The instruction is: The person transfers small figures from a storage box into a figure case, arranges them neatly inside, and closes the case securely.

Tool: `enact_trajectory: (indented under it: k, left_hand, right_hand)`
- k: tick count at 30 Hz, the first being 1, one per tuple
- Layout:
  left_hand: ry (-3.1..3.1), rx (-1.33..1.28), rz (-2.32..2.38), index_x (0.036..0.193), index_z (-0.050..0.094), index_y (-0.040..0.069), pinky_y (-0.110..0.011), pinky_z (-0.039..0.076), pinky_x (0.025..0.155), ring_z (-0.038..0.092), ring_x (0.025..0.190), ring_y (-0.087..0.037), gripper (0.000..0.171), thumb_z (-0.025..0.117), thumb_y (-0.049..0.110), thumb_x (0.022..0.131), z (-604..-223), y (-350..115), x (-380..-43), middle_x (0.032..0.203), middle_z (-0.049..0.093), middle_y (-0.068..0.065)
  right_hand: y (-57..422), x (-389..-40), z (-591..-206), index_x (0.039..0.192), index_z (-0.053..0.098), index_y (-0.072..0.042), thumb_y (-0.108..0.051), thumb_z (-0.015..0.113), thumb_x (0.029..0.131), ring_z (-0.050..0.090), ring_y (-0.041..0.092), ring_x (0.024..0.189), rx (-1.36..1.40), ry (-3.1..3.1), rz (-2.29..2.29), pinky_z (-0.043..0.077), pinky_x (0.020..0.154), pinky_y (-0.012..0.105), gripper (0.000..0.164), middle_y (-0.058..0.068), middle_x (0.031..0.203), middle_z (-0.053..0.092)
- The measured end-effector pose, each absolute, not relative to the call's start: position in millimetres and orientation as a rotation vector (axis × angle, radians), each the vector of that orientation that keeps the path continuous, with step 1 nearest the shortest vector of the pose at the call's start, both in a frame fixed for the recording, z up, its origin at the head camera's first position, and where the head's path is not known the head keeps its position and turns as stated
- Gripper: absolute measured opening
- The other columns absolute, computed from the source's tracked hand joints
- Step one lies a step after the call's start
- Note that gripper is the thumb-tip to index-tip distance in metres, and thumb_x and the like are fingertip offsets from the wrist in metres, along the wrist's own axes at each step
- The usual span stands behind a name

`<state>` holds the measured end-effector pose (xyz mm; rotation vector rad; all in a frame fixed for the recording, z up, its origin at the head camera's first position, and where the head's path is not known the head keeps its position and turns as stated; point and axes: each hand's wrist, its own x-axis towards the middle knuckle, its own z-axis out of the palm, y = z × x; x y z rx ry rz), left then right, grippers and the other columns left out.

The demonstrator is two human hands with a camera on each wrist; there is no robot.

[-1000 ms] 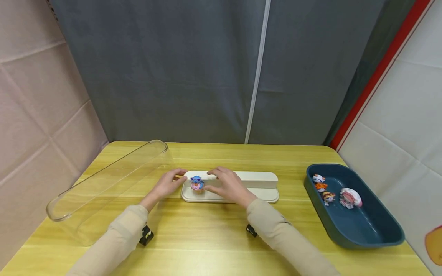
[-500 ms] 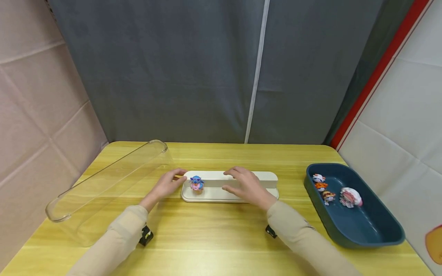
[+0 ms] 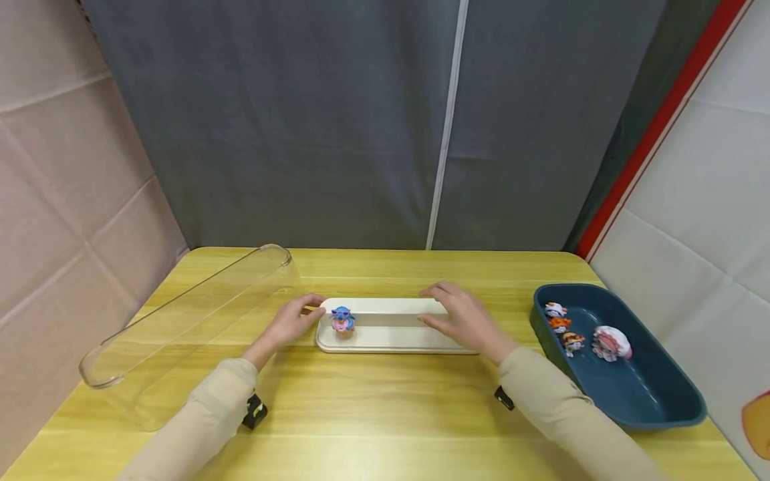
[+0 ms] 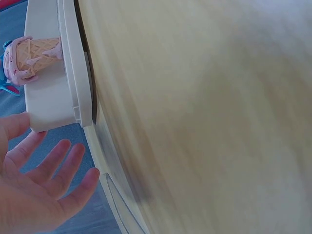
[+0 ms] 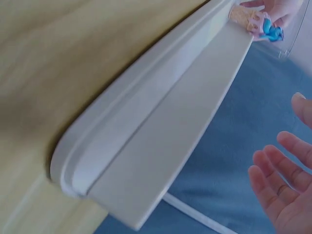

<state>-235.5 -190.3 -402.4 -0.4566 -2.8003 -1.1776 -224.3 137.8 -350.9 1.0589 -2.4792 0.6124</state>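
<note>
A long white stepped display base (image 3: 391, 339) lies across the middle of the table. At its left end stands a small figurine (image 3: 343, 321) with a blue top, sunglasses and a pink ice-cream-cone body; its waffle-patterned cone (image 4: 36, 54) shows in the left wrist view. My left hand (image 3: 291, 324) is at the base's left end, thumb and index fingertips right at the corner, other fingers loosely spread. Over the base's right part hovers my right hand (image 3: 462, 319), thumb and fingers apart with nothing between them. The right wrist view shows this hand (image 5: 287, 180) beside the base's raised step.
A dark blue tray (image 3: 631, 394) on the right holds several small figurines, one with a large white-and-pink head (image 3: 610, 344). A clear plastic cover (image 3: 198, 321) lies slanted on the left. A grey curtain (image 3: 301, 133) hangs behind the table.
My right hand has moved right along the base, away from the ice-cream figurine, which stays standing at the left end. My left hand has kept its place.
</note>
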Motion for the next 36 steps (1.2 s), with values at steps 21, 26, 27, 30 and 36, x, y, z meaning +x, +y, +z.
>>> enact_trajectory:
  k: [21, 26, 27, 30, 36]
  left_hand:
    - [-2.819, -0.427, -1.200, 0.112, 0.055, -0.001, -0.041, 0.041, 0.084, 0.051, 0.099, -0.030, 0.027, 0.051, 0.016, 0.090, -402.7, -194.6, -235.0, 0.107, 0.056, -0.016]
    - [-2.826, -0.421, -1.193, 0.112, 0.055, -0.001, -0.041, 0.041, 0.085, 0.051, 0.100, -0.030, 0.028, 0.051, 0.016, 0.091, -402.6, -195.4, -234.9, 0.108, 0.056, -0.017]
    - [-2.827, -0.420, -1.191, 0.112, 0.055, -0.001, -0.041, 0.041, 0.084, 0.051, 0.099, -0.030, 0.028, 0.051, 0.016, 0.091, -402.5, -195.5, -234.9, 0.108, 0.056, -0.017]
    - [-2.827, -0.420, -1.186, 0.112, 0.055, -0.001, -0.041, 0.041, 0.084, 0.051, 0.099, -0.030, 0.028, 0.051, 0.016, 0.091, -402.3, -195.7, -234.8, 0.108, 0.056, -0.017]
    - [-2.826, -0.421, -1.187, 0.112, 0.055, -0.001, -0.042, 0.041, 0.084, 0.051, 0.099, -0.031, 0.028, 0.051, 0.016, 0.091, -401.9, -196.0, -234.6, 0.107, 0.056, -0.017]
  right_hand:
    - [189.7, -224.6, -318.0, 0.105, 0.061, -0.004, -0.028, 0.069, 0.076, 0.057, 0.022, 0.086, 0.977, -2.537, 0.403, 0.049, 0.068, 0.036, 0.038, 0.009, 0.099, 0.058]
    - [202.1, -224.3, -313.5, 0.105, 0.061, -0.003, -0.028, 0.070, 0.076, 0.057, 0.025, 0.086, 0.921, -2.570, 0.359, 0.049, 0.069, 0.040, 0.039, 0.011, 0.101, 0.059]
    - [204.6, -224.3, -312.5, 0.105, 0.061, -0.003, -0.027, 0.070, 0.076, 0.057, 0.025, 0.087, 0.915, -2.577, 0.353, 0.048, 0.070, 0.041, 0.039, 0.011, 0.101, 0.059]
    - [212.0, -224.2, -309.5, 0.106, 0.061, -0.003, -0.026, 0.070, 0.075, 0.057, 0.026, 0.087, 0.904, -2.584, 0.334, 0.048, 0.071, 0.042, 0.039, 0.011, 0.100, 0.059]
    - [225.6, -221.9, -302.4, 0.107, 0.060, -0.002, -0.026, 0.069, 0.077, 0.057, 0.027, 0.086, 0.844, -2.641, 0.311, 0.048, 0.070, 0.043, 0.039, 0.013, 0.101, 0.058]
